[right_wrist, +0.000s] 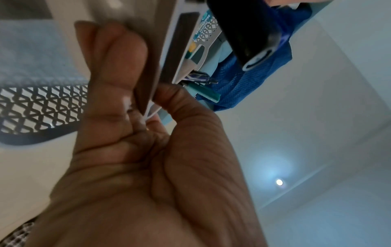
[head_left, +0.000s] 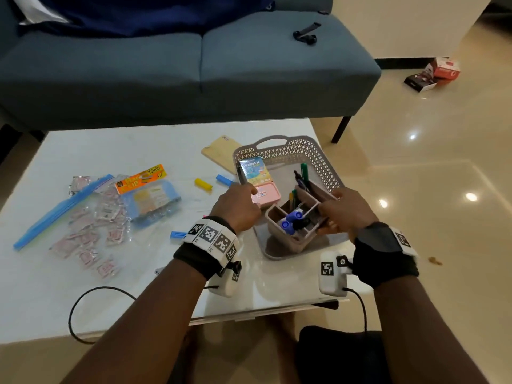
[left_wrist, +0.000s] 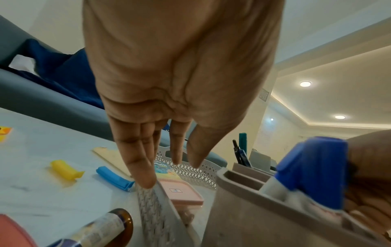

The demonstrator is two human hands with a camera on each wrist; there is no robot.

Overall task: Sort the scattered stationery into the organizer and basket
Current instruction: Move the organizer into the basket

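The right hand (head_left: 347, 210) has its fingers (right_wrist: 118, 66) and thumb clamped on the organizer's (head_left: 295, 217) side wall. The organizer sits tilted inside the basket (head_left: 315, 159), its long axis running from 7 toward 1 o'clock, pens pointing up. The left hand (head_left: 238, 206) has straight, relaxed fingers (left_wrist: 139, 167), one fingertip touching the basket's 9 o'clock rim on the worktop (head_left: 110, 151).

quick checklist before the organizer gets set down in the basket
1. Right hand grips the organizer wall: ok.
2. Organizer level: not ok, it tilts.
3. Markers inside their compartments: ok.
4. Left hand steadies the basket rim with straight fingers: ok.
5. Basket floor free under the organizer: cannot tell; pink box lies close.
6. Clips on the table sorted: not ok.
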